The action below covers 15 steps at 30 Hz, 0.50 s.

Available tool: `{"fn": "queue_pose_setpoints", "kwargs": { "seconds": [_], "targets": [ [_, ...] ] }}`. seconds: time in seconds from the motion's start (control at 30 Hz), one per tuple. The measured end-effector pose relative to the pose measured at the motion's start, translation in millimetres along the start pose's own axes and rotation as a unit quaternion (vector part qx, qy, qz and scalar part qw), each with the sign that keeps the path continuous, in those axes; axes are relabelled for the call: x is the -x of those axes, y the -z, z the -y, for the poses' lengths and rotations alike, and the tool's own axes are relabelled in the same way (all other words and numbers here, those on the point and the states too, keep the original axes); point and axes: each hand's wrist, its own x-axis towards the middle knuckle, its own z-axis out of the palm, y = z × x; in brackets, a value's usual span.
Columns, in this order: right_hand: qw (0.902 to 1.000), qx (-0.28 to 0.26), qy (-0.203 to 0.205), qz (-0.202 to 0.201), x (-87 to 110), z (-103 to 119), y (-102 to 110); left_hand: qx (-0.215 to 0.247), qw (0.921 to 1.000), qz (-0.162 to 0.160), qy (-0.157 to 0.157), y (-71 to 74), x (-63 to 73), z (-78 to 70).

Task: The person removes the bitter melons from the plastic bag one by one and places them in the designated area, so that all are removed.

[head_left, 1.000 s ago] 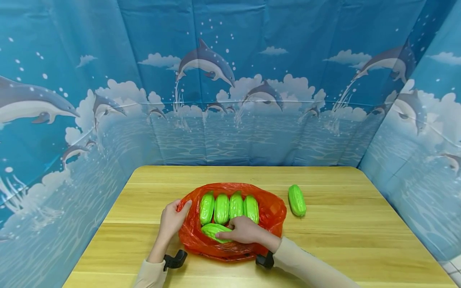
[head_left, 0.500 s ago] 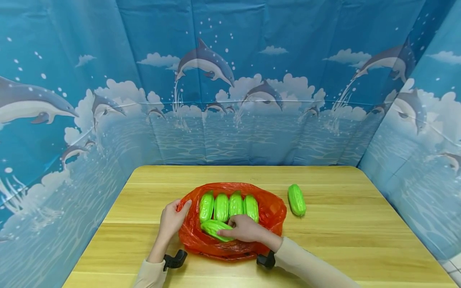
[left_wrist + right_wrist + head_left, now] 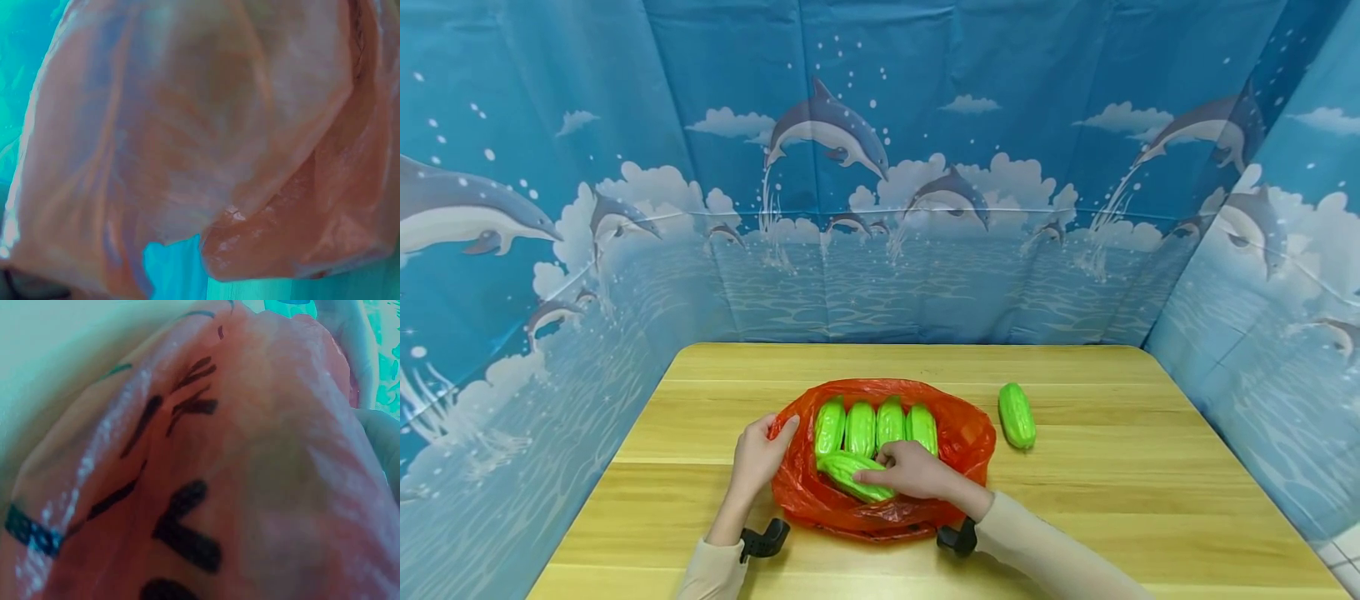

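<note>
An orange-red plastic bag lies with its mouth spread wide on the table. Inside it, several glossy light-green bitter melons lie side by side in a row at the far side. My left hand pinches the bag's left rim between thumb and fingers. Reaching in from the right, my right hand holds another ridged bitter melon, which lies slantwise in front of the row. Its fingertips are partly hidden behind the melon. Both wrist views show mostly bag film, the left wrist's plastic and the right wrist's plastic with black print.
One more bitter melon lies on the wooden table to the right of the bag. A blue dolphin-print curtain hangs behind and beside the table. Black wrist-camera mounts sit below the bag's front edge.
My right hand has shifted slightly away from me, and the front melon has moved with it, its left end rising closer to the row. My left hand stays on the rim.
</note>
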Motion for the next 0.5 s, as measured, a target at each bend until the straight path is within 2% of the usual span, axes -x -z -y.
{"fn": "queue_pose_setpoints", "kwargs": {
  "seconds": [0.37, 0.5],
  "targets": [
    [0.9998, -0.020, -0.005, 0.000, 1.8, -1.9, 4.2, -0.001, 1.0000, 0.002, -0.001, 0.5, -0.3, -0.8],
    [0.9998, -0.016, -0.007, -0.011, 2.0, -1.8, 5.7, -0.002, 1.0000, 0.002, -0.001, 0.9, -0.3, -1.2]
  ]
}}
